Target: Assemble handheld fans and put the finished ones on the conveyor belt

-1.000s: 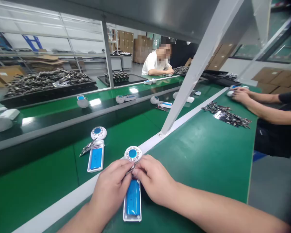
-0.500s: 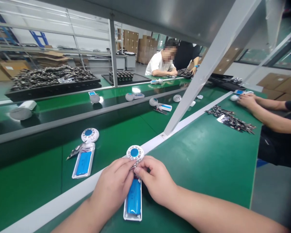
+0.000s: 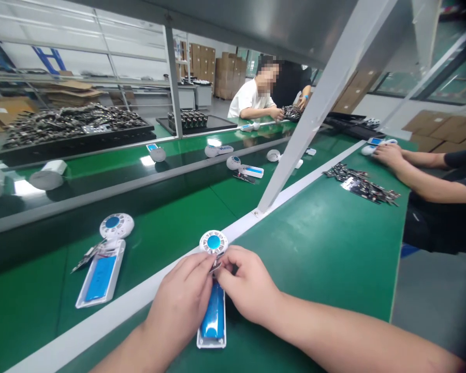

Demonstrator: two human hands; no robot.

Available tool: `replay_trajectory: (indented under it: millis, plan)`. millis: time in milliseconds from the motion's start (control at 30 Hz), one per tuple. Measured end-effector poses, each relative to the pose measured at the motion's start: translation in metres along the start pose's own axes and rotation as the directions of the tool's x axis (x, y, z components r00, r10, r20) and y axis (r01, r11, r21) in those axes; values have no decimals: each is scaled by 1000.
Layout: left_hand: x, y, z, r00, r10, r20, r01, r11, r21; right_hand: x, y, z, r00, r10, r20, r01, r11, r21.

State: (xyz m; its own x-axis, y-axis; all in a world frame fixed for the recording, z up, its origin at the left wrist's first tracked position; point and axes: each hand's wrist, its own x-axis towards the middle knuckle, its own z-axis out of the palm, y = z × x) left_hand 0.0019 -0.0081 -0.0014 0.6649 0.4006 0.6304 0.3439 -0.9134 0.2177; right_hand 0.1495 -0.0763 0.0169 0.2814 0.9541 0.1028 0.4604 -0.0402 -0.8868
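Our left hand is curled nearly closed, fingertips on a small circuit board; its thumb is partly hidden. Our right hand pinches at the same board, thumb and forefinger drawn together, a small gap within the curl. The board stands tilted at the neck of a white fan unit, which lies on the green surface right in front of us, its vented head over the pale rail.

We judge the board thin, stiff and light, but fragile: it is best held by its edges, clear of components and any wires. The white casing looks like hard, smooth plastic that might slide a little, so its side walls seem the sound place to steady it. The blue battery is probably the heaviest part; its shiny wrap looks slippery and should not be squeezed or pulled.

Just beyond the rail, a similar unit lies open on the green belt, its board out to one side. Farther right, loose boards lie heaped near a co-worker's hands.
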Motion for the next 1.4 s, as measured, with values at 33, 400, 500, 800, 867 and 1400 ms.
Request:
replay_trajectory:
  millis: [33,400,500,800,867,1400]
  plan:
    - [-1,0,0,1000,4,1,-4,1000,2,0,0,0,1000,6,3,-6,1000,11]
    - [0,-5,-4,1000,-12,19,12,1000,6,7,-1,1,997,-64,-41,63,998,-25]
    - [1,-8,-6,1000,12,0,-12,1000,15,9,-3,1,999,-53,-5,53,999,3]
    - [3,-5,-11,999,42,-4,-42,997,-64,7,-3,1,989,112,92,-122,986,114]
    - [5,-5,-9,1000,10,10,-9,991,-133,11,-4,0,989,128,76,-134,987,90]
    - [22,-91,-23,425,-863,-273,732,505,-457,24,58,-22,999,-22,-25,16,977,-214]
